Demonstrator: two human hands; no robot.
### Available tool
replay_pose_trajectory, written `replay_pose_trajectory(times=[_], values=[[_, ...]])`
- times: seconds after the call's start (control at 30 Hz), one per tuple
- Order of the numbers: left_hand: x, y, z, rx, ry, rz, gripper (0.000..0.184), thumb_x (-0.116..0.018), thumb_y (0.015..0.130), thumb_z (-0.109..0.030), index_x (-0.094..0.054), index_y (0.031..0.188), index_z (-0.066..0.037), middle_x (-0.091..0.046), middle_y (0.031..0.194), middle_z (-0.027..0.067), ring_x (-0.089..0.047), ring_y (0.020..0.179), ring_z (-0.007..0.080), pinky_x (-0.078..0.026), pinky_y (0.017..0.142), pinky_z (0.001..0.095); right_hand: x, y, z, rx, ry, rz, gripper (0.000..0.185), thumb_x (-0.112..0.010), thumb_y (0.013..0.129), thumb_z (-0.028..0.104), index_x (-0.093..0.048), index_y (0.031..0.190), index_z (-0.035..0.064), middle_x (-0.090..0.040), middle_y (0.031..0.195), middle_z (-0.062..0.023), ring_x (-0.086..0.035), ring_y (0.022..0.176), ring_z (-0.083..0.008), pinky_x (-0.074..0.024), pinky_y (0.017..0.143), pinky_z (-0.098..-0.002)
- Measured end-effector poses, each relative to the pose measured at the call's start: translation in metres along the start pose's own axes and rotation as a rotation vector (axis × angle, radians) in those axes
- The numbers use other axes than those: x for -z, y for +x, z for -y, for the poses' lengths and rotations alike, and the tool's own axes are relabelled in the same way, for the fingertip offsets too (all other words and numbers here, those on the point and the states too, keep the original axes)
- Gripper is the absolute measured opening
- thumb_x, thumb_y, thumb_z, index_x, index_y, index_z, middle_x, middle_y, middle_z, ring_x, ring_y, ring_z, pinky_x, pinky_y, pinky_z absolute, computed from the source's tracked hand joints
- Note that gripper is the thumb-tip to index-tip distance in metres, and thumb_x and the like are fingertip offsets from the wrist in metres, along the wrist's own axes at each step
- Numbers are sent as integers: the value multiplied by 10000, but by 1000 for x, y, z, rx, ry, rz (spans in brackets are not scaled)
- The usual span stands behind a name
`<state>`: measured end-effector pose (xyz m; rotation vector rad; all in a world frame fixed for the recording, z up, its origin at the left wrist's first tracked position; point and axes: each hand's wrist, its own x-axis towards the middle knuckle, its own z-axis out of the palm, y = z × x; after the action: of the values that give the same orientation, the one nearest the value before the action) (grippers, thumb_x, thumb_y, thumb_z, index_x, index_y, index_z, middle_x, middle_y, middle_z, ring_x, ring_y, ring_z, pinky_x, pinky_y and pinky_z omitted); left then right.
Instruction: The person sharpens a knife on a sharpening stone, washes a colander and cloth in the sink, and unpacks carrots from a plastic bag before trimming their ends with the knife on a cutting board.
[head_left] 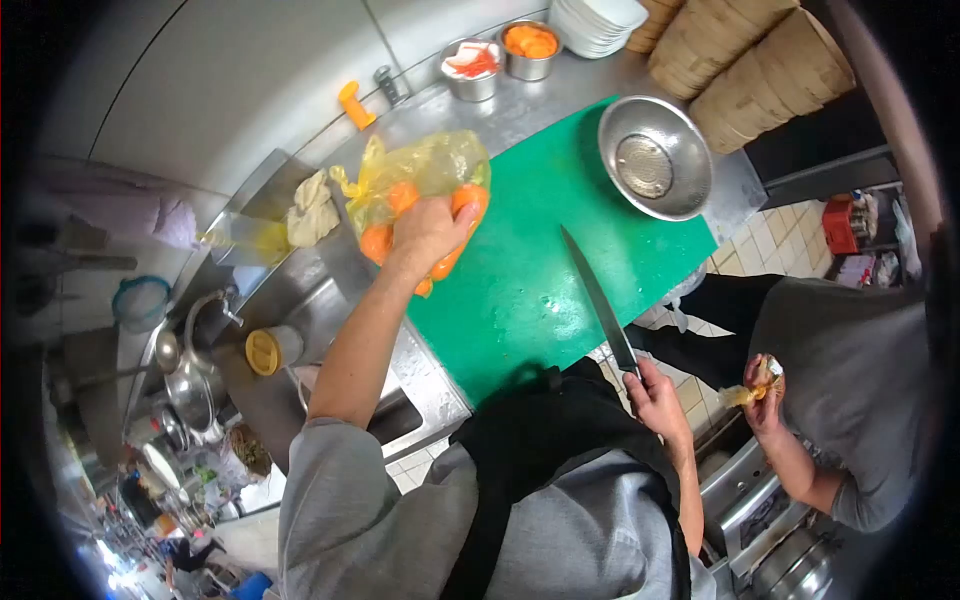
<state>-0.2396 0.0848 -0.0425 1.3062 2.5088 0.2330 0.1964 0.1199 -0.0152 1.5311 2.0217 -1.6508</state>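
Observation:
Carrots [377,243] lie partly inside a yellow translucent plastic bag [430,158] at the left end of the green cutting board [520,320]. My left hand [428,232] is closed over them, its thumb against a carrot on the right side; the other fingertips are hidden. In my right hand [658,402] is the handle of a long kitchen knife [598,300]. Its blade points away from me over the board's near right part. A perforated metal bowl [655,158] sits at the board's far right corner.
Behind the board stand a metal container of orange slices [530,50], another with red strips [471,68], stacked white dishes [597,25] and bamboo steamers [770,75]. A sink [390,415] is at left. Close on my right, a co-worker's hand [768,400] holds a small wrapped item.

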Motion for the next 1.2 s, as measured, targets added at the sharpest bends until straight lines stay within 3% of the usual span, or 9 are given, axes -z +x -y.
replay_pose_trajectory(times=[0.1,0.17,0.27,0.4,0.5,0.57,0.67,0.83,1.2], values=[[-23,16,-9,-81,-300,93,339,-610,920,-240,-646,1232,-112,-631,1184,270,-632,1015,452,-521,849,490,-3,2,-9,52,-6,-58,338,-606,971,244,-576,1246,50,-626,733,-154,-608,675,-202,-486,631,-379],[-28,4,-23,-222,-235,-248,625,-589,894,-97,-397,1487,-141,-368,1478,319,-499,1194,543,-461,996,520,-1,-2,0,24,-45,-60,365,-599,973,261,-568,1271,52,-660,797,-199,-653,732,-265,-502,676,-407],[-28,13,-28,-234,-210,-27,855,-580,849,-13,-197,1576,-247,-110,1584,315,-354,1316,573,-372,1096,533,1,-2,-6,42,-63,-41,310,-590,978,278,-578,1168,33,-651,817,-206,-656,771,-318,-500,689,-420],[-16,1,-47,-264,276,60,785,-552,831,8,-314,1545,-217,-181,1593,251,-266,1404,501,-274,1141,580,3,-2,-16,135,-60,-64,288,-569,984,280,-558,1122,28,-644,892,-244,-662,867,-405,-506,738,-463],[-16,-5,-37,-360,278,-28,715,-547,841,-8,-374,1512,-182,-401,1490,242,-435,1310,463,-395,1062,542,9,-2,-12,170,-34,-75,338,-561,984,292,-561,1233,63,-667,950,-246,-668,900,-416,-518,768,-460],[-11,3,-23,-347,-17,0,622,-548,864,-66,-438,1470,-160,-618,1242,233,-618,1082,415,-500,915,516,8,-4,-10,73,-56,-34,365,-556,984,300,-557,1286,94,-676,963,-239,-669,902,-414,-521,780,-463],[15,8,-37,-190,151,17,455,-537,906,-137,-552,1361,-120,-690,1015,220,-672,866,402,-530,785,521,3,3,-18,151,-64,-79,351,-552,987,302,-557,1280,109,-673,928,-231,-666,881,-415,-517,774,-477],[-5,41,-25,-390,54,33,320,-487,963,-264,-656,1111,-36,-680,974,260,-656,893,441,-513,786,538,0,15,-27,343,-35,-148,217,-546,983,252,-540,1068,52,-640,854,-249,-634,824,-445,-491,695,-520],[-13,51,-76,-219,299,200,394,-564,864,-284,-614,1161,-30,-686,1000,257,-649,946,463,-515,844,528,-10,8,-29,241,-15,-92,296,-523,1002,270,-532,1216,67,-646,814,-241,-654,802,-424,-505,724,-493]])
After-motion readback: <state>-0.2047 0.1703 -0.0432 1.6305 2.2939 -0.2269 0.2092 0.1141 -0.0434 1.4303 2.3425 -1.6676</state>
